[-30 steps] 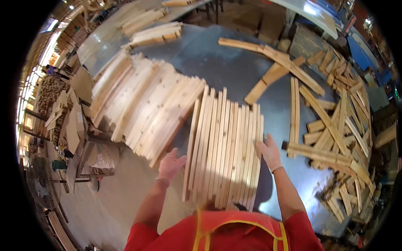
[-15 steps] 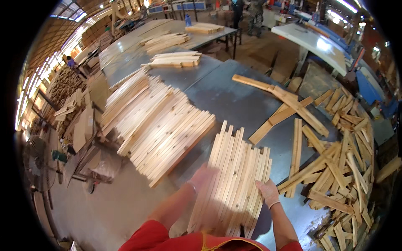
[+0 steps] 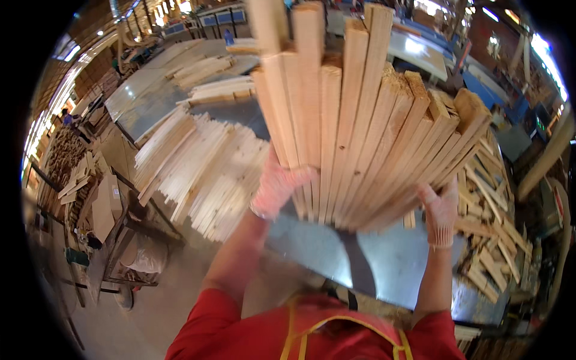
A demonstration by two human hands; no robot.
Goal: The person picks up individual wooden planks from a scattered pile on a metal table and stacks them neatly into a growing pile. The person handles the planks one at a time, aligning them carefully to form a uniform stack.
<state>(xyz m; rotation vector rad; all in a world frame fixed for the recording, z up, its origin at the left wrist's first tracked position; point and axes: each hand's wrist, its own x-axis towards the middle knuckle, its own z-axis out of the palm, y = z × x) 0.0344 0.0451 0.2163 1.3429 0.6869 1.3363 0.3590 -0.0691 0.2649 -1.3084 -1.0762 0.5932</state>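
Note:
Between my two hands I hold a wide bundle of pale wooden strips [image 3: 342, 144], lifted off the table and tipped up, its uneven far ends rising toward the top of the view. My left hand [image 3: 279, 183], in a thin light glove, grips the bundle's left side, the thumb lying across the front. My right hand [image 3: 441, 210], gloved as well, clasps the right side, with its thumb toward the front. The fingers behind the wood are hidden. Left of the bundle, a broad layer of similar strips [image 3: 210, 168] lies side by side on the metal table [image 3: 312, 240].
A heap of loose offcuts [image 3: 489, 216] covers the table's right end. Farther back are smaller stacks of strips [image 3: 222, 90]. On the left stands a metal frame cart [image 3: 144, 228] near cardboard pieces [image 3: 105, 204]. A person [image 3: 75, 123] is at the far left.
The bundle has risen from the table and tilted up toward me, its far ends now high in view. My left hand has closed on its left side; both hands have moved up.

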